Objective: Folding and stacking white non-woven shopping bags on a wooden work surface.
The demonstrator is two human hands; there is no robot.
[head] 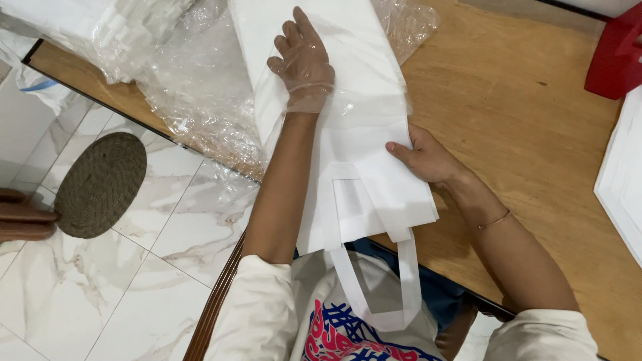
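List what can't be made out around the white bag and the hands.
- White bag, head view: far end cut off by the top edge.
- Left hand: palm hidden against the bag.
- Right hand: fingertips tucked under the bag's edge.
- Red object: cut off at the right edge.

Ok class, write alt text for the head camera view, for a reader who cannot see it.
A person's left hand, in a clear plastic glove, presses flat on a white fabric tote bag lying on a wooden table, while the bare right hand grips the bag's edge. Crinkled clear plastic wrap lies beside it.
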